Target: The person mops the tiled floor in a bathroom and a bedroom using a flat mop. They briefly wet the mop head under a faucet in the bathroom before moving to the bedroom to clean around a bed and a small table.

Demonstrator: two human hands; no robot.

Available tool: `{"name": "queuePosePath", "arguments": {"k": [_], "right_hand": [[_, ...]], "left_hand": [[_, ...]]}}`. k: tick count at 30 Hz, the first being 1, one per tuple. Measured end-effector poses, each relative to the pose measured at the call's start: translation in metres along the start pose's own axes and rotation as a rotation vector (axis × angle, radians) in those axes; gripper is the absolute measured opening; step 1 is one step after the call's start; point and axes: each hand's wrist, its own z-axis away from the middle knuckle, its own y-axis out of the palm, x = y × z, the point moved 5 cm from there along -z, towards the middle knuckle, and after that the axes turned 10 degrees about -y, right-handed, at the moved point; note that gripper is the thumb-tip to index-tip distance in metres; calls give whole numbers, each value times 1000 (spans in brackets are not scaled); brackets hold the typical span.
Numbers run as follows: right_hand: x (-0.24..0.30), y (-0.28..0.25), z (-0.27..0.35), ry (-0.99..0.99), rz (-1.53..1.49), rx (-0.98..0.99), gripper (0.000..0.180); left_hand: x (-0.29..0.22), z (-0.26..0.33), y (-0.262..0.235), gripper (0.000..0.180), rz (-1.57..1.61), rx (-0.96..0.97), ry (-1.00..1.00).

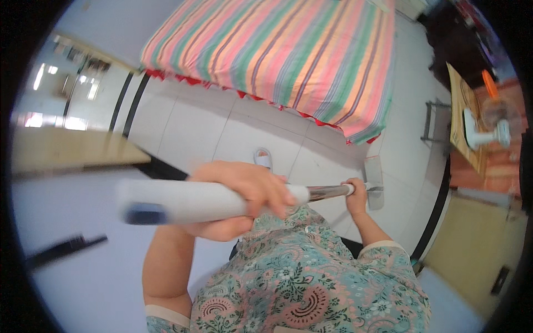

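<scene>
A flat mop (327, 192) with a metal pole crosses in front of my body. Its thick white handle (172, 201), with a dark blue patch on the end, points to the left, close to the camera. My left hand (241, 194) is wrapped around this white part, slightly blurred. Further down the pole, my right hand (357, 197) grips it near a white collar. The long, pale mop head (374, 180) shows just beyond my right hand, low over the tiles; I cannot tell whether it touches the floor.
Ahead stands a bed with a striped cover (277, 55) and red frilled edge. White floor tiles (194, 119) lie before it, with my slippered foot (262, 157) on them. At right are a small fan (483, 130) on a wooden table, a dark stool (436, 121) and a cream door (474, 250).
</scene>
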Motion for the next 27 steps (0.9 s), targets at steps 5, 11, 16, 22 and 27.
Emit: {"name": "queuePosePath", "arguments": {"k": [5, 11, 16, 22, 27], "right_hand": [[-64, 28, -40, 332, 268, -120, 26], [-78, 74, -73, 540, 262, -196, 42], [-33, 115, -115, 622, 72, -73, 45], [37, 200, -178, 376, 3, -188, 32], [96, 293, -223, 376, -44, -203, 13]], "left_hand": [[72, -73, -56, 7, 107, 126, -162], [87, -107, -125, 11, 5, 234, -284], [62, -102, -191, 8, -120, 273, -280], [13, -85, -296, 8, -139, 235, -330], [-28, -43, -393, 10, -199, 286, -277]]}}
